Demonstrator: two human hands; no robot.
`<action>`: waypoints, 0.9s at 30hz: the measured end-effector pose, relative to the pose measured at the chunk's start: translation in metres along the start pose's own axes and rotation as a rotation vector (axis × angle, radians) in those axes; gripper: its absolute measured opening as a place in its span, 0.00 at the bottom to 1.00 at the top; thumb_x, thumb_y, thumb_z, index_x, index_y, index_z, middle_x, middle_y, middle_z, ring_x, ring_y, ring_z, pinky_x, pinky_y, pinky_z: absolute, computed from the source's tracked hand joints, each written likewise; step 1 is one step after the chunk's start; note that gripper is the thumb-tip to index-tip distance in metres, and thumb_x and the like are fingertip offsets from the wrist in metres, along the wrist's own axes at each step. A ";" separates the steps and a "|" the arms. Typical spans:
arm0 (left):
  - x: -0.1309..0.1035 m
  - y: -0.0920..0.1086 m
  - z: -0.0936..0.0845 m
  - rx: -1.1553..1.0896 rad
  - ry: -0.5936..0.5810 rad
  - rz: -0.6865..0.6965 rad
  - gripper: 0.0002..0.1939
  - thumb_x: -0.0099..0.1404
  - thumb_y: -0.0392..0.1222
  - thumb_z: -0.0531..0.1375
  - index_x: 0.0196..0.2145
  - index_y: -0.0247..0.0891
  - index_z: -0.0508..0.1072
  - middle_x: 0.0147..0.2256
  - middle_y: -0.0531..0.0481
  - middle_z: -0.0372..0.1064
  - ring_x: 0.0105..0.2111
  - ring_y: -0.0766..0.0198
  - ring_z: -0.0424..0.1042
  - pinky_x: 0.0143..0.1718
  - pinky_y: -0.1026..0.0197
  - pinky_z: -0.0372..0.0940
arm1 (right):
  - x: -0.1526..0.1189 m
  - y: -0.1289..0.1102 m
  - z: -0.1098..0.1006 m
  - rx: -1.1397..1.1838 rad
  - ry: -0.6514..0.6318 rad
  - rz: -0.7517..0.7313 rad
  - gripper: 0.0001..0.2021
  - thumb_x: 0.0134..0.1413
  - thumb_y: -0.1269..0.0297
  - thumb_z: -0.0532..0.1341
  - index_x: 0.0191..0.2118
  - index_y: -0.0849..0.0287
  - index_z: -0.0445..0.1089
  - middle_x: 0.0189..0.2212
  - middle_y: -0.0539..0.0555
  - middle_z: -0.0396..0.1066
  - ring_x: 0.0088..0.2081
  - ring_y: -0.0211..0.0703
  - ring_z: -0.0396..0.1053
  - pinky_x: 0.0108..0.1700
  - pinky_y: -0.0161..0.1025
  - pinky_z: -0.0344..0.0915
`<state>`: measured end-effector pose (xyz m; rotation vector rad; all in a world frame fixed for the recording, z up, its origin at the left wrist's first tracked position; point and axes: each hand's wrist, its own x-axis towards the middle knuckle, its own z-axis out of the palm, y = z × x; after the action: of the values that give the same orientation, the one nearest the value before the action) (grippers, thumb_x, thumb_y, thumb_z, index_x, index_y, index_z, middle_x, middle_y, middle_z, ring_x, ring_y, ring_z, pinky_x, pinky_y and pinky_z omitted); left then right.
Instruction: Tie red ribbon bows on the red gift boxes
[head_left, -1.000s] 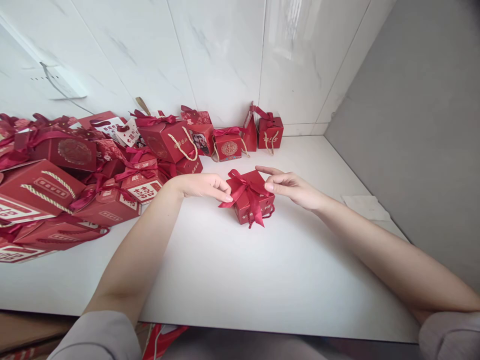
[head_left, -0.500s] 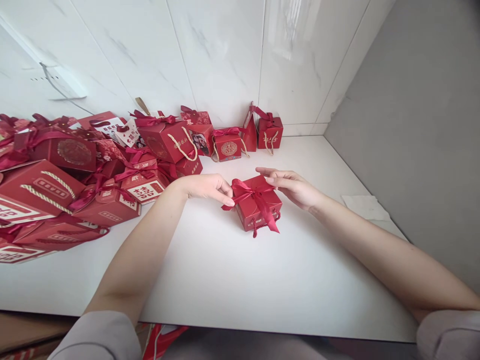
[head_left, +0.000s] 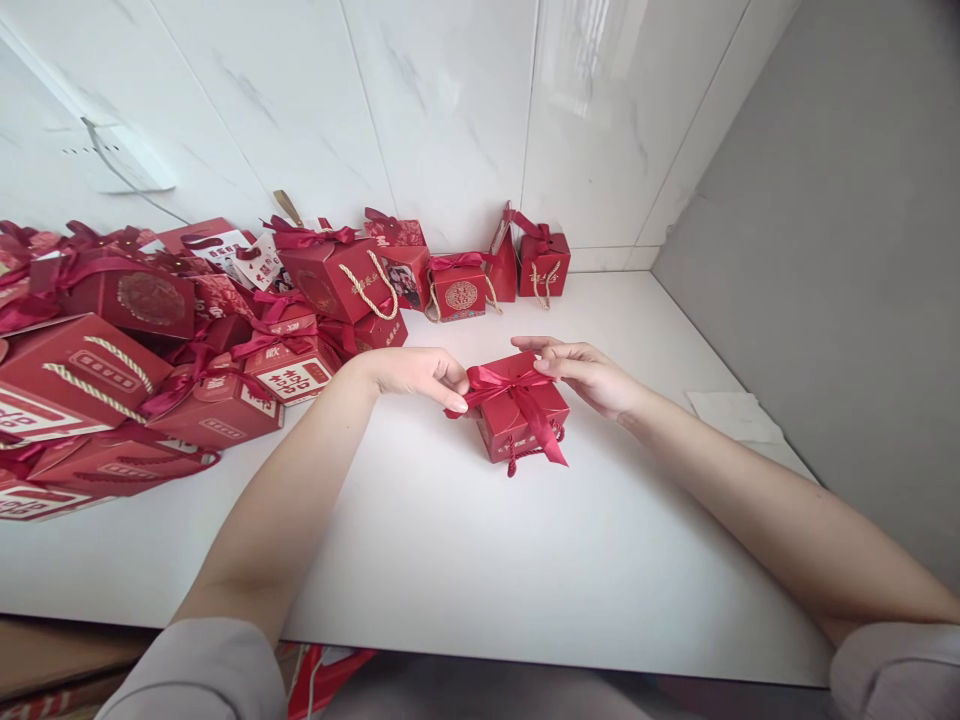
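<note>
A small red gift box (head_left: 501, 428) sits on the white table in front of me, tied with a red satin ribbon (head_left: 531, 412) in a bow on its lid. My left hand (head_left: 427, 378) pinches a ribbon end at the left of the bow between thumb and fingers. On the other side, my right hand (head_left: 585, 374) has its thumb and a finger closed on the bow at the lid's right corner, its other fingers stretched out. One ribbon tail hangs over the front of the box. A red cord handle (head_left: 512, 458) dangles at the box's front side.
Many similar red boxes (head_left: 217, 420) are heaped on the left of the table (head_left: 450, 560). Several more, one with a round emblem (head_left: 461, 298), stand along the marbled wall (head_left: 450, 120). A white tissue (head_left: 735, 416) lies by the grey panel (head_left: 832, 280) on the right.
The bow looks pulled a little wider and flatter between my hands. The gift box appears slightly farther right in view, as the whole view has shifted a little. Both hands keep nearly the same pose.
</note>
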<state>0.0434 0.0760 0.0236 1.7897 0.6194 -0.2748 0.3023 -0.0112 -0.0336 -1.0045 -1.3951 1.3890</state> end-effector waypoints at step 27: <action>0.004 0.022 0.022 0.123 0.200 -0.107 0.16 0.54 0.56 0.67 0.27 0.38 0.81 0.27 0.51 0.74 0.31 0.63 0.70 0.39 0.61 0.61 | -0.007 -0.006 0.011 -0.134 0.015 -0.036 0.18 0.55 0.51 0.64 0.22 0.58 0.68 0.57 0.56 0.67 0.52 0.52 0.69 0.54 0.49 0.61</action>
<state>0.0614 0.0525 0.0329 1.9201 0.8572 -0.2118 0.2938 -0.0215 -0.0281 -1.0689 -1.5038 1.2723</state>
